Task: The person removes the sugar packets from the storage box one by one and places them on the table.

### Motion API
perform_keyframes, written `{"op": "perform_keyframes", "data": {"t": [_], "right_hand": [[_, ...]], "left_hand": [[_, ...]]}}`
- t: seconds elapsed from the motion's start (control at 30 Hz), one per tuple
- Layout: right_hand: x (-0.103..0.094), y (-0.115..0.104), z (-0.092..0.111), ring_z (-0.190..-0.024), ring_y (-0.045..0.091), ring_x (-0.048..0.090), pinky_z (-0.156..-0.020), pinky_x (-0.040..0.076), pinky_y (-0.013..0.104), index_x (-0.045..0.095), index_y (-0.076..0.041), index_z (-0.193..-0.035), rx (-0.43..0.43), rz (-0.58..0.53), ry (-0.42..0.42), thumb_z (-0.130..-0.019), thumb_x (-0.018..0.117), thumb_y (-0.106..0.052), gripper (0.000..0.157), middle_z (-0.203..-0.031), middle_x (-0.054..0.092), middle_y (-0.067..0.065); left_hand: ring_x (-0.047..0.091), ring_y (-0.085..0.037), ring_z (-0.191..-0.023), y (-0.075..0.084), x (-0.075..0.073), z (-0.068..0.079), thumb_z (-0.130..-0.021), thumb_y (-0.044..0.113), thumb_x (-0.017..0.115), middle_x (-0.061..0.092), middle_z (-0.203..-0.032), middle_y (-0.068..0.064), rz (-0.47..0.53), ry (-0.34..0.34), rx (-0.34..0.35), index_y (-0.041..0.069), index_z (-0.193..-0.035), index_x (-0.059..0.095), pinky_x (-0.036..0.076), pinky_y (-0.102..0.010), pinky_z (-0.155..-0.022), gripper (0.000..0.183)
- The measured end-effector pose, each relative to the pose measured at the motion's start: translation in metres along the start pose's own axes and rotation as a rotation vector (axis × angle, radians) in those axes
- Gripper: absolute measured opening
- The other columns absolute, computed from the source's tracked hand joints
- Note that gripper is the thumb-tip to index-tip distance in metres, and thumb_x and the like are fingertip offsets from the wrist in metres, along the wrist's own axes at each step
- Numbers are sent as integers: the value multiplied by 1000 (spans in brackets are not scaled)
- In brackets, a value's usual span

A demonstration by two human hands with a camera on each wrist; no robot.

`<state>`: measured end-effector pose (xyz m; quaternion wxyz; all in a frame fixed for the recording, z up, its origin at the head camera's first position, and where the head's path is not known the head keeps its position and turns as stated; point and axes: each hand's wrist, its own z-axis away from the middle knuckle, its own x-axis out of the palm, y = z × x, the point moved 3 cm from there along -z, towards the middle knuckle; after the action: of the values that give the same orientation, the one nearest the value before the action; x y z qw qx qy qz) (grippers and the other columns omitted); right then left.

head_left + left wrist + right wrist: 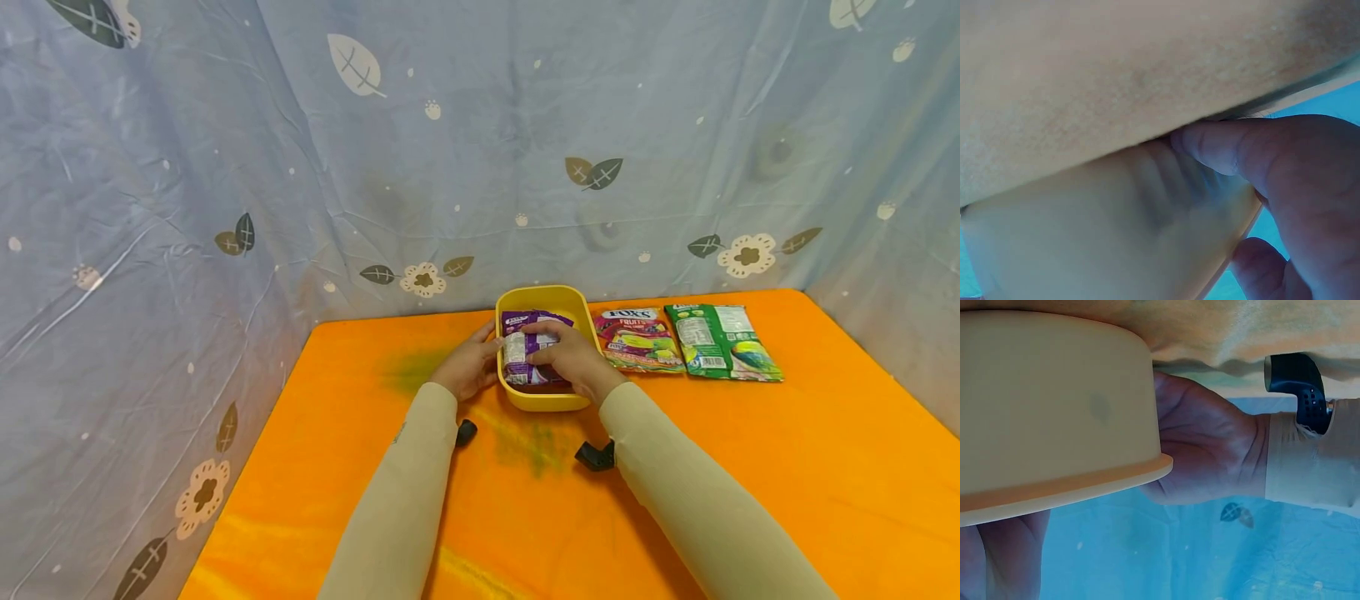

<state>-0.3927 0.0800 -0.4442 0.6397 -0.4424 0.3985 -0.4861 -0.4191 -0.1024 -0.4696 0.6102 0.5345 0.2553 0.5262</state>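
Observation:
A yellow rectangular tub [547, 403] stands on the cloth with a purple candy bag [515, 350] lying inside it. My right hand [576, 358] reaches over the tub's right rim and grips the purple bag between thumb and fingers, covering its right part. Against the outside of the left wall rests my left hand [468, 367], its fingers along the wall. The right wrist view shows the tub's outer wall [1054, 394] and the left palm [1207, 437] beside it. In the left wrist view, a thumb [1216, 144] lies against the pale tub wall [1085, 231].
Right of the tub lie a red Fox's fruit candy bag [637, 340] and a green candy bag [723, 343]. Orange cloth [540, 533] covers the table, and a blue-grey patterned curtain [480, 183] hangs behind it. Black wrist camera mounts [596, 456] hang under both wrists.

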Motion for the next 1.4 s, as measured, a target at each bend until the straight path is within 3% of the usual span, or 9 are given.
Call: {"op": "perform_keyframes", "data": {"t": [0.47,1.2,1.4], "right_hand": [[-2,-3,3,-109,32,55,-81,53,40,63,-36,-124,-26,10,16,-85,73,-9,49,-139,40,7],[-3,-6,10,-106,34,59,-80,53,42,60,-32,-131,-114,-191,-46,-89,68,-6,50,-139,37,6],[-3,-4,10,-105,34,60,-81,53,41,60,-31,-130,-138,-195,-49,-89,68,-6,50,-137,38,7]], "left_hand": [[56,-26,-113,0,0,1,-100,27,52,55,-129,-6,25,16,-13,38,-149,31,49,-42,-88,55],[55,-23,-114,2,0,4,-98,29,55,54,-129,-3,22,27,-16,38,-150,31,48,-41,-89,57],[55,-24,-114,1,0,4,-99,29,53,55,-129,-4,14,19,-12,39,-149,31,48,-41,-90,56]]}}
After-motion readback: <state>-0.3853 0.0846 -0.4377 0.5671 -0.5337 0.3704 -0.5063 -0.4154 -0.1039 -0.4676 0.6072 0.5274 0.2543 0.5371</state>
